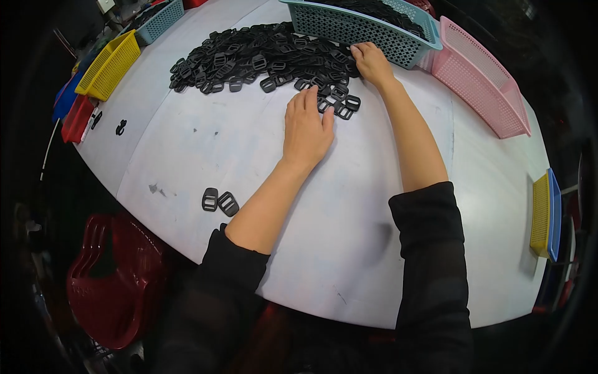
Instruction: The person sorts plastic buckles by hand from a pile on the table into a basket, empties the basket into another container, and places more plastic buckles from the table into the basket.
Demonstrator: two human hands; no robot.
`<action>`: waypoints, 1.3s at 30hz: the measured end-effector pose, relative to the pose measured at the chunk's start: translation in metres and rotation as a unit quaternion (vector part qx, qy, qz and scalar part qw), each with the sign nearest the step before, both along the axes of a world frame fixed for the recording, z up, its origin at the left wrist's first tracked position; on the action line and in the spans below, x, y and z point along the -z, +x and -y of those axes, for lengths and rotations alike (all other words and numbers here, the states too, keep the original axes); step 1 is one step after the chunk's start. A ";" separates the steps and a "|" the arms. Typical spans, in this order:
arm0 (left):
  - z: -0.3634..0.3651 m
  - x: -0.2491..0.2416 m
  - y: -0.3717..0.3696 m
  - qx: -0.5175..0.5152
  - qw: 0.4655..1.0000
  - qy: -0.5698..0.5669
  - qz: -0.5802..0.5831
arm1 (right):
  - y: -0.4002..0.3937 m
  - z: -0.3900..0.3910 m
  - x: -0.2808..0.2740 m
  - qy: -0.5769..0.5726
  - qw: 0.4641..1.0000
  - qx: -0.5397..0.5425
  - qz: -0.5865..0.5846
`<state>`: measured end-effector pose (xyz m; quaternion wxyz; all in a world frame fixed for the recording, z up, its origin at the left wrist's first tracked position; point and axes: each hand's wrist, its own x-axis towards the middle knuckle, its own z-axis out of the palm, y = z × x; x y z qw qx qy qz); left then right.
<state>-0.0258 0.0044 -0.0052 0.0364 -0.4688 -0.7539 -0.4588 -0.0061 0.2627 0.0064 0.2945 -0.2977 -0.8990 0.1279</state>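
A wide heap of black plastic strap buckles [258, 59] lies at the far side of the white table. My left hand [306, 131] rests palm down at the heap's near edge, fingers stretched forward and thumb apart. Its fingertips touch a few loose buckles [342, 111] in front of the pile. At the heap's right end, beside the blue basket, is my right hand [372, 63], its fingers reaching toward the buckles and apparently holding none. Two separate buckles, one upright [210, 199] and one tilted [228, 203], lie beside my left forearm.
Behind the heap stands a blue basket [367, 34] filled with black parts. A pink basket [483, 78] is to its right. Yellow [111, 65] and red [77, 118] bins line the left edge. Another yellow basket [541, 215] sits far right. A red chair [118, 280] stands below left.
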 end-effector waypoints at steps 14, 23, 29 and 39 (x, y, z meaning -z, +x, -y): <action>0.000 -0.003 0.009 -0.048 0.993 -0.084 -0.061 | -0.035 -0.003 -0.012 -0.193 0.975 -0.106 -0.019; -0.004 -0.006 0.008 -0.075 0.989 -0.124 -0.023 | -0.020 0.038 0.001 -0.144 0.984 -0.106 0.031; 0.009 -0.007 0.009 -0.009 0.990 -0.140 -0.006 | 0.030 0.106 -0.005 -0.208 0.960 -0.184 -0.017; 0.101 -0.031 0.137 0.266 0.953 -0.046 0.139 | 0.217 0.168 -0.020 -0.204 0.961 -0.184 -0.034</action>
